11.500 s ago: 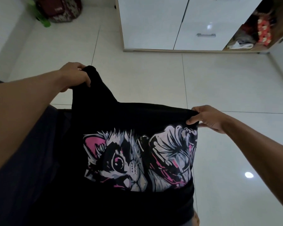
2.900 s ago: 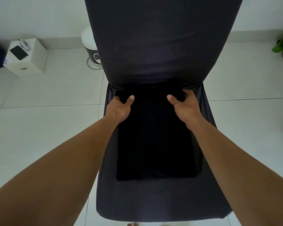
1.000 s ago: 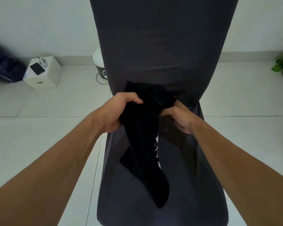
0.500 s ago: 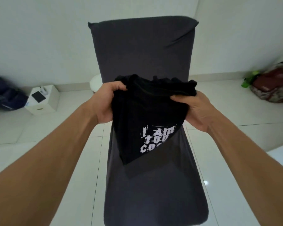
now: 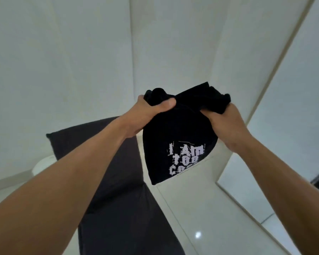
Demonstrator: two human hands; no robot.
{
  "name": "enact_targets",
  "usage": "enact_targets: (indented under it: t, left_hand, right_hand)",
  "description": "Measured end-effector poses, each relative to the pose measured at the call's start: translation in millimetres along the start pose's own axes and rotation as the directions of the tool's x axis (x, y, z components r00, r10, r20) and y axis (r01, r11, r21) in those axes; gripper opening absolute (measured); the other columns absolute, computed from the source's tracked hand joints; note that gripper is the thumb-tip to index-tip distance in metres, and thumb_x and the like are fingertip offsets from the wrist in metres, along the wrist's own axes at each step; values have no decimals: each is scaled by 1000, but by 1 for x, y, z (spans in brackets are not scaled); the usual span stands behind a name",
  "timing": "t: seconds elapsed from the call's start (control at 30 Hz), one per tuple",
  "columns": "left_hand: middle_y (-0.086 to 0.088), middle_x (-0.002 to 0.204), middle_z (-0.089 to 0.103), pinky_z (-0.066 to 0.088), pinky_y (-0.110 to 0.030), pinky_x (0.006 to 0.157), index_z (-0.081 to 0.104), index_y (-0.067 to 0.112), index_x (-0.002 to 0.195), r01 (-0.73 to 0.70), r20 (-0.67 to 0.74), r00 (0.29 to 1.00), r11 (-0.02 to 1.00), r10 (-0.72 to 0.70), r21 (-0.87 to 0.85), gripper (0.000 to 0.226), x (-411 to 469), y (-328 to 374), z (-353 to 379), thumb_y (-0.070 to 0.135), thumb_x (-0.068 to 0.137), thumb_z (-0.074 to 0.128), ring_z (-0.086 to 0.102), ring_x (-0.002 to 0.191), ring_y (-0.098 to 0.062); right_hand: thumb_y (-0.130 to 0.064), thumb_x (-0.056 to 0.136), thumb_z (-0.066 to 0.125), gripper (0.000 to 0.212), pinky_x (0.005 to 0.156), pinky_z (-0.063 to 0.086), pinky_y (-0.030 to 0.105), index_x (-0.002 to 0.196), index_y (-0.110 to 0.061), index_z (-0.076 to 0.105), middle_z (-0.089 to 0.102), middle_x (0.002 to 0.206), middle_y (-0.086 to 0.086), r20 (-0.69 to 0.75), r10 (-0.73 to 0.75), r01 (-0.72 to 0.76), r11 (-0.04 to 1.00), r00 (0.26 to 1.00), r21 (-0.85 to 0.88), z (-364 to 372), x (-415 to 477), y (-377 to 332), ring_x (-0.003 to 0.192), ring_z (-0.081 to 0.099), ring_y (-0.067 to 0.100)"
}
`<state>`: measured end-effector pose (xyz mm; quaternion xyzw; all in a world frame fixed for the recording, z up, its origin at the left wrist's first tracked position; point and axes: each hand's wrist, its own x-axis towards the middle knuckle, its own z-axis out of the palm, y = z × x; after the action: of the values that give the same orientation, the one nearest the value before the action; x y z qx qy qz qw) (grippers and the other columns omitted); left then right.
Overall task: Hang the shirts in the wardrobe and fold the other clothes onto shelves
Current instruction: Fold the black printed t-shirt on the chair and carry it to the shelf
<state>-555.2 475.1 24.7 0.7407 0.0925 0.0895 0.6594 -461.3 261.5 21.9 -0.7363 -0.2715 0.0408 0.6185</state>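
While both hands (image 5: 147, 115) grip, soft black shirt (image 5: 177, 137) bunches, creased.

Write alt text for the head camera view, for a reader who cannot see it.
Two bare hands, left hand and right hand, grip a bunched black shirt with white lettering, held up in the air. Below and to the left stands a chair in a dark grey cover on a white tiled floor, before white walls.

Left hand (image 5: 149, 115), right hand (image 5: 226, 124) clenched, raised
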Motion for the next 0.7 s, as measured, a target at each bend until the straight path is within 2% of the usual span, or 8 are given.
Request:
enact_targets:
  t: [0.07, 0.1, 0.17, 0.23, 0.37, 0.47, 0.6, 0.7]
  left_hand:
    - [-8, 119, 72, 53, -41, 100, 65, 10, 125, -104, 129, 988, 984, 85, 146, 60, 7, 39, 27, 21, 72, 91, 69, 111, -22]
    - [-6, 115, 74, 54, -38, 99, 68, 12, 121, -131, 175, 979, 980, 104, 149, 51, 9, 55, 38, 10, 74, 87, 70, 109, -21]
    - [-4, 110, 76, 56, -34, 94, 70, 13, 117, -164, 210, 967, 984, 146, 70, 42, 12, 88, 63, 8, 77, 82, 72, 105, -21]
    - [-6, 110, 76, 57, -33, 92, 68, 10, 119, -200, 274, 943, 980, 188, 15, 45, 16, 120, 87, 12, 76, 81, 72, 104, -23]
    - [-8, 116, 73, 58, -31, 88, 62, 8, 126, -265, 427, 872, 964, 240, -2, 53, 17, 177, 156, 18, 76, 79, 72, 105, -22]
    - [-7, 113, 75, 59, -26, 81, 65, 8, 123, -265, 488, 834, 963, 259, -57, 39, 19, 196, 212, 11, 86, 75, 73, 102, -21]
    - [-4, 114, 74, 58, -29, 89, 64, 11, 125, -311, 571, 768, 948, 291, -65, 33, 16, 216, 305, 18, 94, 69, 73, 102, -18]
    - [3, 110, 73, 55, -24, 85, 63, 16, 122, -412, 590, 733, 911, 338, -10, 27, 10, 224, 374, 32, 100, 60, 71, 101, -14]
  right_hand:
    - [-18, 91, 71, 31, 98, 55, 43, 121, -25, 70, 75, 113, -3, 69, 18, -17, 1000, 997, -15, -46, -12, -31, 108, 71, 16]
    - [-8, 92, 68, 36, 98, 55, 41, 126, -19, 67, 74, 117, 3, 139, 26, -27, 1000, 990, 7, -67, -19, -44, 111, 70, 20]
    - [10, 88, 58, 50, 100, 52, 38, 134, -8, 59, 70, 127, 11, 243, 72, -87, 995, 967, 53, -108, -38, -70, 118, 66, 26]
    - [18, 84, 53, 57, 105, 48, 41, 136, -5, 55, 67, 131, 14, 230, 124, -143, 988, 965, 65, -148, -61, -92, 122, 63, 29]
    - [9, 83, 66, 47, 110, 46, 45, 128, -4, 62, 71, 123, 11, -151, 125, -116, 991, 980, 67, -226, -116, -127, 117, 67, 26]
    - [-1, 81, 71, 37, 107, 48, 43, 118, -5, 68, 74, 118, 9, -312, 137, -112, 989, 940, 96, -264, -153, -141, 115, 68, 26]
    - [2, 90, 64, 23, 88, 60, 36, 110, -10, 69, 77, 107, 9, -491, 176, -99, 979, 853, 179, -318, -200, -146, 104, 73, 26]
    - [-1, 93, 63, 21, 79, 61, 32, 111, -11, 67, 79, 99, 6, -636, 181, -88, 981, 750, 176, -359, -224, -141, 97, 75, 24]
